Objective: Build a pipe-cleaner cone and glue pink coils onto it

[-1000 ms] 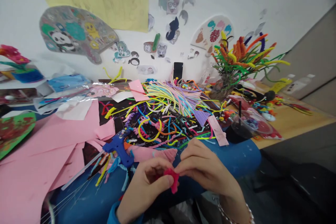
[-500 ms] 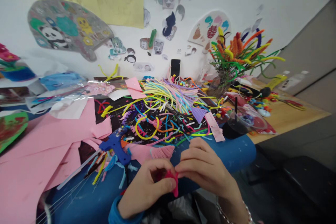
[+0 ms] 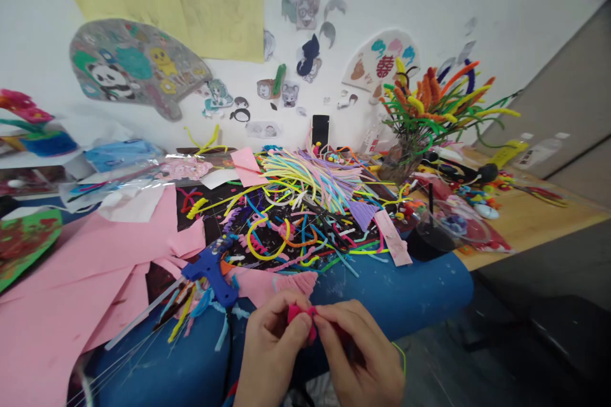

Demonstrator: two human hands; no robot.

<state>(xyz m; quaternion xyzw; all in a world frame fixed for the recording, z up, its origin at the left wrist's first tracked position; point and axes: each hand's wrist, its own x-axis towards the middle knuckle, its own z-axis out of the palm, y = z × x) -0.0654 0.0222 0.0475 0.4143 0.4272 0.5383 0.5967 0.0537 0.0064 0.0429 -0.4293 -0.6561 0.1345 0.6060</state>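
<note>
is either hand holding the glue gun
No, the glue gun lies apart to the left, while the left hand and right hand hold a pink piece.

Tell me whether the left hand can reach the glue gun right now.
Probably yes: the glue gun lies close to the left hand, with nothing tall between them, though that hand is busy pinching a pink piece.

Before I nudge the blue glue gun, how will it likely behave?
The blue glue gun looks like hard plastic, so it should probably move stiffly, not flop. Its dark cord trails from the handle and might tug back. Loose fuzzy strips bunch close to it, so they may drag along.
</note>
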